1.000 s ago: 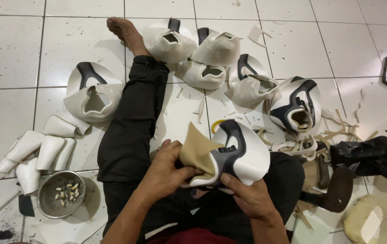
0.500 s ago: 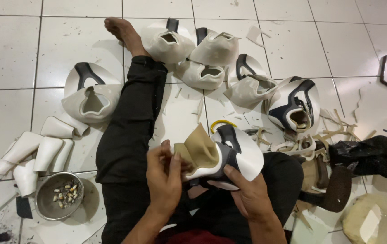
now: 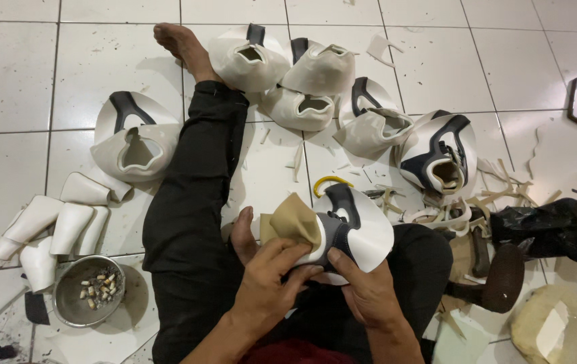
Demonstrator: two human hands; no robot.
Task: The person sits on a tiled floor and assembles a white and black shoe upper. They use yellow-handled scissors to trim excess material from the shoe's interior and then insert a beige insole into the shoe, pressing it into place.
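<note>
metal bowl (image 3: 89, 298) at 8 o'clock holds small pale bits; left hand (image 3: 266, 286) and right hand (image 3: 364, 291) both grip the white shoe upper (image 3: 356, 232).

White tiled floor (image 3: 25, 61) (shoe uppers (image 3: 315, 74), metal bowl (image 3: 89, 291))

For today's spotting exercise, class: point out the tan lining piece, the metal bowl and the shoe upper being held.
tan lining piece (image 3: 296, 221), head view, on its folded middle.
metal bowl (image 3: 66, 309), head view, on its left inner wall.
shoe upper (image 3: 369, 229), head view, on its white side panel.
</note>
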